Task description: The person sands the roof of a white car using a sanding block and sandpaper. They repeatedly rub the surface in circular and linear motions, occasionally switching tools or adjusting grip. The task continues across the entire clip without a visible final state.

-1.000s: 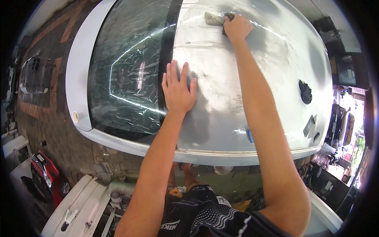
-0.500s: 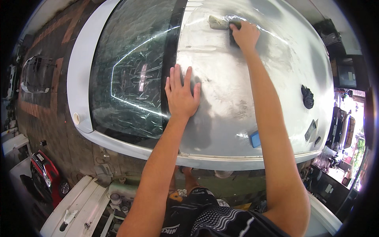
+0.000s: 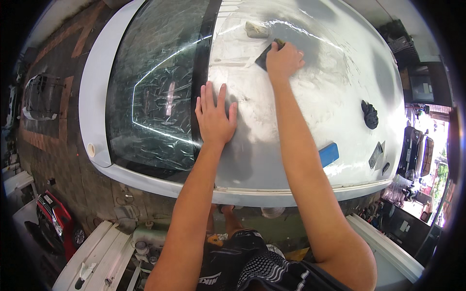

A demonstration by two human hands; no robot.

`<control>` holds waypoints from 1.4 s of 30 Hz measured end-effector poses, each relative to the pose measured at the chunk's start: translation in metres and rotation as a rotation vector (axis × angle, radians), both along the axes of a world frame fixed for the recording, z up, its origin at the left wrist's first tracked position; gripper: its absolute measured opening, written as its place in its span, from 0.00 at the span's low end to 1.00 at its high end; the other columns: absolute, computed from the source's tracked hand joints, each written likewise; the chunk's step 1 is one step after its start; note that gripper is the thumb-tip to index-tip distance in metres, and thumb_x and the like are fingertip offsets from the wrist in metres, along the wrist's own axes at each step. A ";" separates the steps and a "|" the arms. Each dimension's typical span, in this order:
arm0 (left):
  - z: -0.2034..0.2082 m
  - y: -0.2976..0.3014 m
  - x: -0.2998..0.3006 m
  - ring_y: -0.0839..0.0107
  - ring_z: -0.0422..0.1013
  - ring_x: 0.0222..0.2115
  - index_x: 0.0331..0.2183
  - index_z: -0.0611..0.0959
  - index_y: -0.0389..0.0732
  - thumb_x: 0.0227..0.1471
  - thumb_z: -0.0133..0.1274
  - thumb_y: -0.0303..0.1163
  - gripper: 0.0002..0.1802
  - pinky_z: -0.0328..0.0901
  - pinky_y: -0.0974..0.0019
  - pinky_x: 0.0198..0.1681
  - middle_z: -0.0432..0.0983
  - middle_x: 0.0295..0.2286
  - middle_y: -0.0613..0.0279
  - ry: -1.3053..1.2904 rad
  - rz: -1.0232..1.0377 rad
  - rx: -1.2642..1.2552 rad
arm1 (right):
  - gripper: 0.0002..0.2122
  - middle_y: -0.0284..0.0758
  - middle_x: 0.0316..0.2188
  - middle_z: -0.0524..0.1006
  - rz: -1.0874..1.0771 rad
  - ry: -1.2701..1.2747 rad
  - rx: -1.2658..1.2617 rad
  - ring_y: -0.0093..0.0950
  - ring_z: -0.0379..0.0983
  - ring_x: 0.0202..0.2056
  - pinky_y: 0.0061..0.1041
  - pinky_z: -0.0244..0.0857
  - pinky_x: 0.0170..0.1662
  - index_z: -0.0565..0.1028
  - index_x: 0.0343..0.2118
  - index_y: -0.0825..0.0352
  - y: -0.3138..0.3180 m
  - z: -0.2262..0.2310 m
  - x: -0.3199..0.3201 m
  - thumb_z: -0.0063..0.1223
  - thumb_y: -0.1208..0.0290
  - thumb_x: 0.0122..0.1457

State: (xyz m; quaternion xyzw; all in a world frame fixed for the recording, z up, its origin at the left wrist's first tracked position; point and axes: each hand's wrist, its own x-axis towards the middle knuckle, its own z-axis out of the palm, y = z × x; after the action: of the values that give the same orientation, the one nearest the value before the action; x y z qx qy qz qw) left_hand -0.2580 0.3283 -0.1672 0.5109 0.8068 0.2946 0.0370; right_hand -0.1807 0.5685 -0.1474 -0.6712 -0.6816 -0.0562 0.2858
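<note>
A car's white and grey roof panel (image 3: pixel 262 145) spreads below me, patchy and smeared with a pale, wet-looking film. On its far part my right hand (image 3: pixel 285 60) is closed over a dark sheet of sandpaper (image 3: pixel 263 58), pressing it to the surface. A bit of yellowish material shows by the fingertips; what backs the sheet is mostly hidden. My left hand (image 3: pixel 216 119) lies flat with fingers apart, by the roof's edge along the plastic-covered glass (image 3: pixel 155 97). Just beyond the right hand rests a greenish-grey lump (image 3: pixel 256 30), perhaps a sponge or wet cloth.
To the right on the roof are a blue block (image 3: pixel 328 154), a crumpled black cloth or glove (image 3: pixel 370 115) and a dark flat sheet (image 3: pixel 375 155). A red car part (image 3: pixel 57 218) stands on the floor at lower left. White panels (image 3: pixel 92 257) lie near my legs.
My right hand has moved left and nearer to me with the sandpaper. The left hand stays flat on the roof. The whole view has shifted slightly, uncovering more of the blue block.
</note>
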 end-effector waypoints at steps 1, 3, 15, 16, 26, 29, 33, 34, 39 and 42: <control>0.000 0.000 0.000 0.48 0.50 0.70 0.66 0.70 0.48 0.63 0.51 0.44 0.32 0.46 0.44 0.70 0.54 0.68 0.45 0.003 0.000 0.010 | 0.13 0.37 0.38 0.83 0.032 -0.022 0.044 0.41 0.71 0.52 0.44 0.58 0.52 0.84 0.34 0.64 0.009 -0.001 0.004 0.63 0.57 0.57; -0.001 0.000 0.000 0.48 0.50 0.70 0.66 0.70 0.48 0.63 0.51 0.44 0.32 0.46 0.44 0.70 0.55 0.68 0.45 0.000 -0.004 0.015 | 0.14 0.36 0.38 0.84 0.090 -0.065 0.122 0.40 0.71 0.51 0.44 0.58 0.52 0.84 0.34 0.62 0.031 -0.002 0.008 0.64 0.55 0.57; -0.002 0.000 -0.001 0.47 0.51 0.69 0.66 0.69 0.48 0.64 0.51 0.44 0.32 0.47 0.44 0.70 0.56 0.68 0.45 0.012 -0.006 0.026 | 0.11 0.32 0.36 0.84 0.279 -0.185 0.190 0.39 0.74 0.49 0.43 0.60 0.51 0.85 0.35 0.59 0.059 -0.006 0.014 0.66 0.57 0.55; -0.002 0.002 0.001 0.47 0.51 0.69 0.66 0.69 0.48 0.64 0.51 0.44 0.32 0.47 0.44 0.70 0.56 0.68 0.45 0.007 -0.014 0.039 | 0.12 0.32 0.36 0.84 0.290 -0.170 0.152 0.38 0.74 0.49 0.43 0.61 0.51 0.85 0.35 0.59 0.072 -0.005 0.013 0.66 0.57 0.55; -0.002 0.000 0.003 0.47 0.51 0.69 0.66 0.69 0.48 0.64 0.51 0.44 0.32 0.47 0.44 0.70 0.56 0.68 0.44 0.005 -0.020 0.040 | 0.15 0.37 0.40 0.83 0.225 -0.098 -0.039 0.39 0.72 0.52 0.43 0.59 0.54 0.83 0.37 0.66 0.063 0.009 0.007 0.62 0.57 0.58; -0.003 -0.001 0.000 0.47 0.51 0.70 0.66 0.70 0.47 0.64 0.51 0.44 0.32 0.46 0.44 0.70 0.55 0.68 0.44 0.017 0.000 0.004 | 0.16 0.39 0.43 0.83 0.099 -0.099 -0.007 0.40 0.72 0.52 0.42 0.57 0.56 0.82 0.40 0.69 0.039 -0.001 -0.015 0.59 0.59 0.59; -0.006 -0.003 0.001 0.47 0.51 0.70 0.65 0.70 0.47 0.64 0.50 0.46 0.32 0.46 0.44 0.70 0.55 0.68 0.44 0.030 -0.012 0.020 | 0.16 0.38 0.46 0.81 -0.080 -0.143 -0.116 0.40 0.72 0.52 0.42 0.55 0.57 0.80 0.43 0.69 0.005 -0.005 -0.055 0.58 0.61 0.59; -0.008 -0.004 -0.002 0.47 0.51 0.70 0.65 0.70 0.47 0.64 0.50 0.46 0.32 0.47 0.44 0.70 0.55 0.68 0.43 0.036 -0.006 0.015 | 0.15 0.39 0.45 0.82 -0.017 -0.111 -0.162 0.39 0.72 0.53 0.41 0.55 0.57 0.81 0.42 0.69 -0.002 -0.002 -0.066 0.58 0.62 0.59; -0.010 0.003 0.003 0.47 0.51 0.69 0.65 0.70 0.48 0.64 0.51 0.46 0.32 0.47 0.44 0.70 0.56 0.67 0.44 0.037 -0.022 0.045 | 0.13 0.40 0.39 0.83 0.340 0.034 -0.070 0.37 0.74 0.50 0.41 0.59 0.53 0.82 0.37 0.65 -0.023 -0.001 -0.046 0.63 0.60 0.56; -0.008 0.004 0.003 0.48 0.51 0.70 0.65 0.70 0.48 0.64 0.51 0.46 0.32 0.47 0.45 0.70 0.56 0.68 0.46 0.049 -0.014 0.027 | 0.19 0.41 0.37 0.84 0.236 0.364 -0.115 0.39 0.78 0.46 0.40 0.67 0.49 0.84 0.36 0.66 -0.033 0.013 0.021 0.66 0.52 0.54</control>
State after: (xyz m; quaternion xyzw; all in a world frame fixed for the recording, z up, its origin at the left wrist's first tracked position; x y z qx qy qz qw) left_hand -0.2548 0.3320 -0.1753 0.5241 0.7998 0.2925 0.0125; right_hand -0.1601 0.5356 -0.1342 -0.6011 -0.6948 0.1387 0.3696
